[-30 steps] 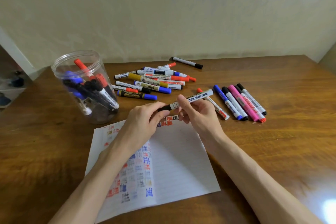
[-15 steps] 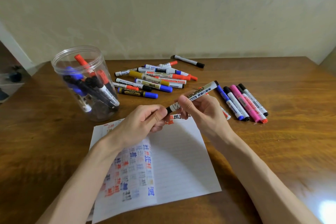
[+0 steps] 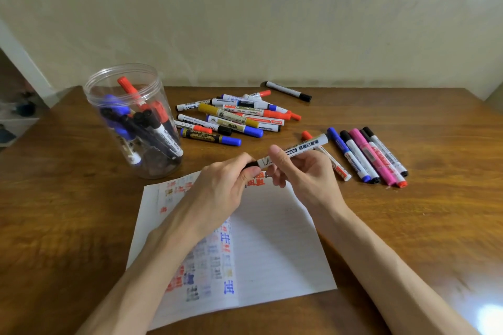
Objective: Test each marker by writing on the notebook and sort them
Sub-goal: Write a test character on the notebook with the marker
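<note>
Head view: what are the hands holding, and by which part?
A white marker: left hand pinches its black end, right hand grips mid-barrel.

White marker [image 3: 307, 145], seemingly black-capped; wood-grain brown table [image 3: 413, 226].

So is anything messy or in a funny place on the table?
One black-capped marker lies alone near the wall, apart from the jumbled pile and the neat row. Nothing looks spilled or broken.
</note>
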Available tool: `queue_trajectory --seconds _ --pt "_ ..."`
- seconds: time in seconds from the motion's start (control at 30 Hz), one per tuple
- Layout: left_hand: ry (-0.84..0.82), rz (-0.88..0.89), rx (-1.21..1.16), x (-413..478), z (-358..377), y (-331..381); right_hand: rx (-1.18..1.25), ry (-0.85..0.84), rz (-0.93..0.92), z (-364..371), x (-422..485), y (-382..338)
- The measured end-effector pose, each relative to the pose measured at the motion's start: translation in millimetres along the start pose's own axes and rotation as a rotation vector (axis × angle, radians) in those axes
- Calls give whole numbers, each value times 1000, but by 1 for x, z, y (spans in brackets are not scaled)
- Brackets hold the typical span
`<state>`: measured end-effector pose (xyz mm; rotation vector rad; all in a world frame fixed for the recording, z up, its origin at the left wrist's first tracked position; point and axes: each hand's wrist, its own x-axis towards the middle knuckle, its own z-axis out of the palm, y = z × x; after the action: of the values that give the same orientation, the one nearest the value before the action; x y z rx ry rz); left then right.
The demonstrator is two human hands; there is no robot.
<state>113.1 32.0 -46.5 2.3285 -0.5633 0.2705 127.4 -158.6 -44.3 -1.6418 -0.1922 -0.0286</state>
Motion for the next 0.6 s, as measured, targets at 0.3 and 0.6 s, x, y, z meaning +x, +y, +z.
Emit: queue_trajectory --seconds 0.3,0.6 --pt "34 -199 -212 0 -34 -26 116 319 22 -56 18 -10" --pt "-56 -200 -31 -5 -17 -22 -115 95 116 -21 6 0"
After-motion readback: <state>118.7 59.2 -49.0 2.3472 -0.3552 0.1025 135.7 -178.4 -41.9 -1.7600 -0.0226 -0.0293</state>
